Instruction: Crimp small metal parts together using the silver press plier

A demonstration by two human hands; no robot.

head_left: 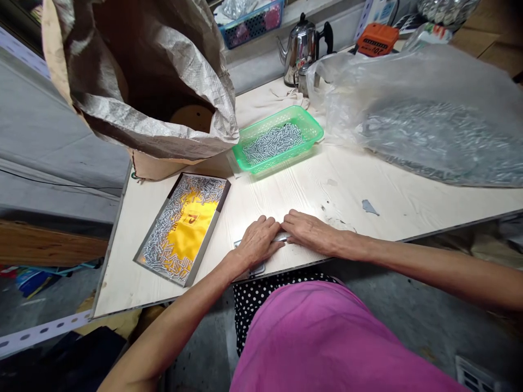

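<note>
Close to the table's front edge, my left hand (261, 239) lies with its fingers curled over a silvery, shiny piece (281, 237). My right hand (306, 231) bends its fingers onto the other end of that piece, almost touching the left. Most of it is hidden under the hands, so its kind cannot be made out. A flat metallic-looking corner (258, 269) shows below my left hand. To the left rests a shallow tray (200, 256) with a yellow bottom, strewn with small silvery screw-like parts. A green plastic basket (302, 117) behind the hands holds many similar parts.
A large open woven sack (196, 65) stands at the back left. A big clear plastic bag (429, 130) of shiny parts spreads over the right side. Behind are a metal kettle (302, 46), an orange device (376, 39) and a blue basket (253, 24).
</note>
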